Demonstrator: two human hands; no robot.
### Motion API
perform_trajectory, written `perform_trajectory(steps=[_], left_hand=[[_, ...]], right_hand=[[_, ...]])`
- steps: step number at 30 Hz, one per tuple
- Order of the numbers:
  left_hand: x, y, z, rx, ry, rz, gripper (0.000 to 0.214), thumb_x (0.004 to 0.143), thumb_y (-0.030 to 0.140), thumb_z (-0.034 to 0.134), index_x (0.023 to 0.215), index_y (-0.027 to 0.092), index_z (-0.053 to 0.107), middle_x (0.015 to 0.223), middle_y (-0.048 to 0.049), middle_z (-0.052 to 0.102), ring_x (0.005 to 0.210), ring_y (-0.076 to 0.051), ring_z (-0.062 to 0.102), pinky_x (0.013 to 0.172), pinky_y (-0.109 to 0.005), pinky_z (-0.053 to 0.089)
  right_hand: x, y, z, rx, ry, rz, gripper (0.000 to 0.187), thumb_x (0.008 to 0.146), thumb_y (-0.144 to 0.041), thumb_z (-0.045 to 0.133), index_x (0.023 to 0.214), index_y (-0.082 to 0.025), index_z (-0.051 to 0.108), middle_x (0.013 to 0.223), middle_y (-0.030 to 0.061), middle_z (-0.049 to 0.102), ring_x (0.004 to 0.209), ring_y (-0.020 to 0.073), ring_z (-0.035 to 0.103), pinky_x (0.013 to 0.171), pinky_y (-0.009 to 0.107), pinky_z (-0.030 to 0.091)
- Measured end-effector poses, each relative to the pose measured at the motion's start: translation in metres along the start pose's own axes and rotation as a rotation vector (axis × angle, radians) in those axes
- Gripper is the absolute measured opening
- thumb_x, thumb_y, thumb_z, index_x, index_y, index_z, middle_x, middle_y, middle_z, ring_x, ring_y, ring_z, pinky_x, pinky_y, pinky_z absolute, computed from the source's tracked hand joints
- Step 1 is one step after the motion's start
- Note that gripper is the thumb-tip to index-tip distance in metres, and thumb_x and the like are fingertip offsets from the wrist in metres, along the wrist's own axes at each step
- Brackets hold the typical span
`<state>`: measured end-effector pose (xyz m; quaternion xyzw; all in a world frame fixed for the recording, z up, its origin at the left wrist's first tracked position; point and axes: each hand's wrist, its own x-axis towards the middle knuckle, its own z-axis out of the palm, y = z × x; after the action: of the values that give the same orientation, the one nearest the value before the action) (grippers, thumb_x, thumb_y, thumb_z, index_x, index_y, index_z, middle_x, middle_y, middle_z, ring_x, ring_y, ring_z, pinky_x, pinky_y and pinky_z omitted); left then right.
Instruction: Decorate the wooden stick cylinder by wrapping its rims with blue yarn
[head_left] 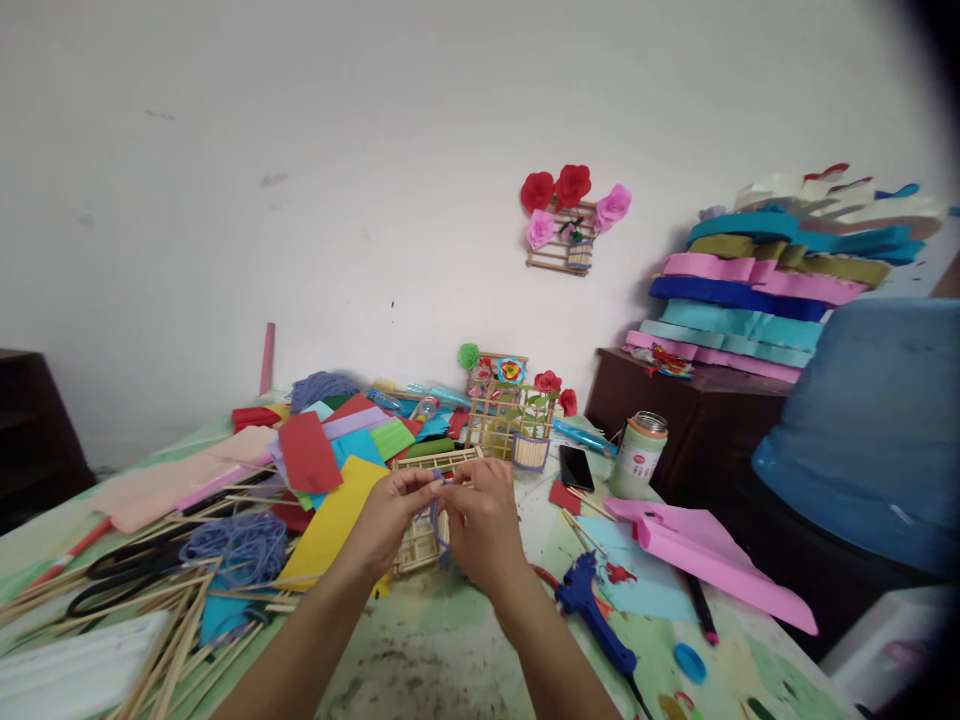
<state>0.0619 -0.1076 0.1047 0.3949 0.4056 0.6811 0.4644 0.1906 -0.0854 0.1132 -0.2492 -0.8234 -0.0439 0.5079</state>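
My left hand [390, 515] and my right hand [484, 515] meet in the middle of the table, fingertips pinched close together. Between them hangs a strand of blue-purple yarn [435, 525], gripped by both hands. Just behind and below my fingers lies a lattice frame [409, 550] of thin wooden sticks, partly hidden by my hands. I cannot make out whether the yarn is tied to it. Farther back stands a stick lattice [487, 420] with paper flowers and a small stick basket [531, 452].
Left are coloured papers [309, 452], a yarn tangle [236, 548], black scissors [124, 570] and loose sticks [176, 640]. Right are a blue glue gun [596, 610], pink paper [712, 555], a phone [576, 467] and a flask [640, 458]. A flowered lattice [559, 268] hangs on the wall.
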Motion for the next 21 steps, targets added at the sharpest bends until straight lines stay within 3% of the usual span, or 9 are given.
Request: perform_trajectory(steps=[5,8,10,12,15,18,21], left_hand=[[-0.001,0.004,0.002,-0.129,0.003,-0.042,0.022,0.052,0.021,0.08,0.067,0.012,0.067,0.067,-0.0003,0.064,0.065,-0.009,0.056,0.062,-0.018,0.042],[-0.003,0.007,0.001,-0.16,0.001,-0.043,0.022,0.052,0.021,0.08,0.067,0.013,0.067,0.068,0.0004,0.063,0.064,-0.008,0.055,0.061,-0.016,0.042],[-0.004,0.009,0.0,-0.145,0.006,-0.028,0.022,0.052,0.021,0.081,0.068,0.014,0.067,0.067,0.0016,0.063,0.063,-0.007,0.055,0.06,-0.016,0.042],[-0.005,0.009,-0.001,-0.11,-0.005,-0.03,0.023,0.053,0.023,0.08,0.07,0.014,0.067,0.067,0.002,0.063,0.063,-0.007,0.054,0.061,-0.016,0.042],[-0.006,0.008,-0.002,-0.021,-0.044,-0.027,0.023,0.055,0.025,0.079,0.07,0.014,0.067,0.067,0.0011,0.063,0.064,-0.009,0.055,0.063,-0.019,0.042],[-0.006,0.007,-0.002,0.105,-0.071,-0.002,0.022,0.058,0.028,0.077,0.07,0.014,0.066,0.068,-0.0006,0.064,0.067,-0.012,0.056,0.066,-0.022,0.042],[-0.006,0.008,-0.001,0.237,-0.067,0.019,0.02,0.059,0.029,0.074,0.07,0.014,0.066,0.067,-0.0007,0.065,0.067,-0.015,0.057,0.066,-0.025,0.042]], right_hand=[[-0.006,-0.009,0.01,-0.03,0.003,0.018,0.017,0.078,-0.009,0.046,0.069,-0.016,0.058,0.083,0.0046,0.053,0.082,0.0164,0.042,0.073,0.032,0.031],[-0.008,-0.01,0.01,0.075,-0.014,0.032,0.013,0.077,-0.011,0.048,0.069,-0.016,0.057,0.085,0.0043,0.052,0.084,0.0165,0.044,0.076,0.032,0.032],[-0.007,-0.007,0.008,0.213,0.035,0.125,0.007,0.078,-0.018,0.05,0.077,-0.017,0.058,0.089,0.0048,0.052,0.088,0.0169,0.046,0.078,0.032,0.035],[-0.005,-0.001,0.006,0.374,0.059,0.282,0.014,0.079,-0.026,0.051,0.088,-0.017,0.057,0.092,0.0054,0.053,0.088,0.0165,0.048,0.079,0.03,0.038],[-0.002,0.01,0.006,0.604,-0.117,0.474,0.022,0.083,-0.036,0.048,0.086,-0.015,0.057,0.081,0.0038,0.058,0.077,0.014,0.052,0.07,0.026,0.041],[0.0,0.018,0.007,0.681,-0.302,0.541,0.028,0.083,-0.035,0.046,0.07,-0.014,0.057,0.063,0.0008,0.055,0.06,0.0107,0.049,0.056,0.021,0.036],[0.001,0.021,0.005,0.635,-0.336,0.552,0.025,0.082,-0.029,0.047,0.063,-0.014,0.055,0.054,-0.002,0.049,0.051,0.0078,0.042,0.05,0.019,0.03]])
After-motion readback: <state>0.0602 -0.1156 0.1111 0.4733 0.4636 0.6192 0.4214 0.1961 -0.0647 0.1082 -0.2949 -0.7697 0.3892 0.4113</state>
